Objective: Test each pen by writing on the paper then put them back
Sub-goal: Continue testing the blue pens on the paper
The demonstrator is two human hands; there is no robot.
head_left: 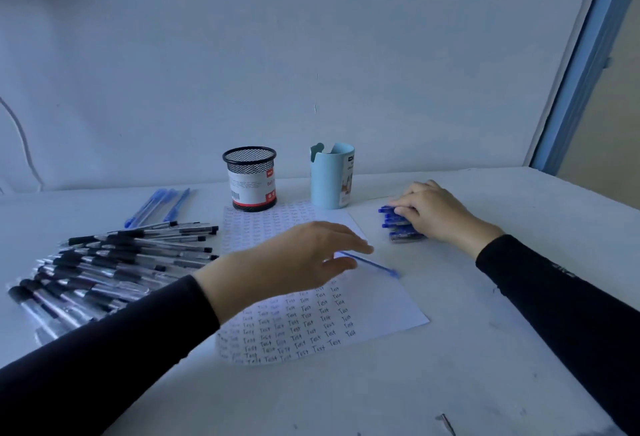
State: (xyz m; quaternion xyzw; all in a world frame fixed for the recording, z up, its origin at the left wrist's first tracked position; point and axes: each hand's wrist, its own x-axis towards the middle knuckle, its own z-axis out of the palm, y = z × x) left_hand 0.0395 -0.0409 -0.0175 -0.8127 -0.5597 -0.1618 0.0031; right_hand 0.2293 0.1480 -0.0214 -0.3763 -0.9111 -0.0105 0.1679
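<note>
As laid out on the white table point(485, 383), the stock reads as follows.

Paper point(388, 311): one sheet, centre, covered in rows of the handwritten word "Test", dark at the near end and faint at the far end.

Single blue pen point(374, 265): one, lying slantwise on the sheet's right half. Its near end sits in the gap between thumb and fingers of the left hand point(294, 259). That hand hovers over the sheet with fingers extended and spread wide, clasping nothing. Blur hides whether a fingertip touches the pen.

Bundle of blue pens point(398, 227): four tips visible, side by side just off the sheet's right edge. The right hand point(436, 213) rests on them, fingers bent down over the barrels. The thumb is hidden.

Loose blue pens point(156, 205): about three, at the far left near the wall.

Black pens point(121, 262): one large heap left of the sheet, well over a dozen, overlapping too much for an exact count.

Mesh pen holder point(250, 179): one, black wire with a white label, upright, touching the sheet's far edge.

Light-blue cup point(330, 179): one, upright, just right of the holder.

Both forearms wear black sleeves.
</note>
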